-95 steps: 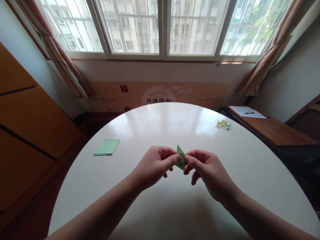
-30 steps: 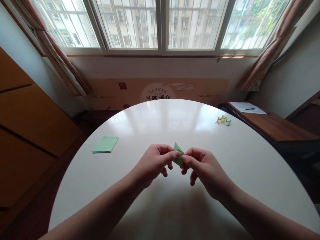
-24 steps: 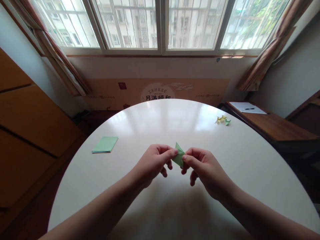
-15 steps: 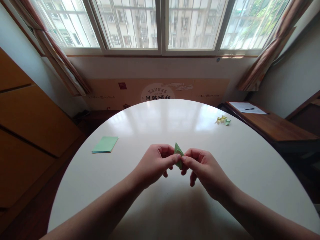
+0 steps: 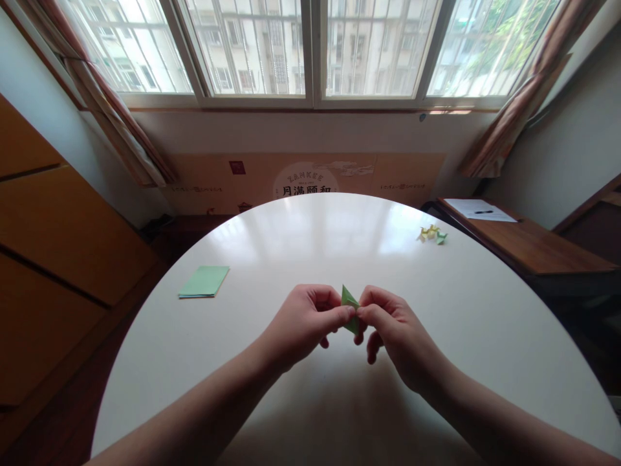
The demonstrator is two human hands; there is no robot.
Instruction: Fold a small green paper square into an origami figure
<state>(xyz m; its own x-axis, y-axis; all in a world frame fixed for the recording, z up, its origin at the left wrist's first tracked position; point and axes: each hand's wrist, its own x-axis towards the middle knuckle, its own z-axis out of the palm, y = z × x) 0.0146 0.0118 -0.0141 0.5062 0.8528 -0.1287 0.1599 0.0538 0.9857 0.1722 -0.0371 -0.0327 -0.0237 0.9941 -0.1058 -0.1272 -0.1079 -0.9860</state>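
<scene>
A small folded piece of green paper, pointed at its top and bottom, is held up over the middle of the white table. My left hand pinches it from the left, thumb on the near face and fingers behind. From the other side, my right hand grips its right edge between thumb and forefinger, with the lower fingers curled loosely. Both thumb tips nearly meet on the paper and cover part of its folds.
A stack of green paper sheets lies on the round white table at left. Several small yellow and green folded paper figures sit at the far right. Beyond the table's right edge, a wooden desk carries a white sheet and a pen.
The folded green paper has shifted slightly down and to the right, and my left hand has moved with it. My right hand has barely moved.
</scene>
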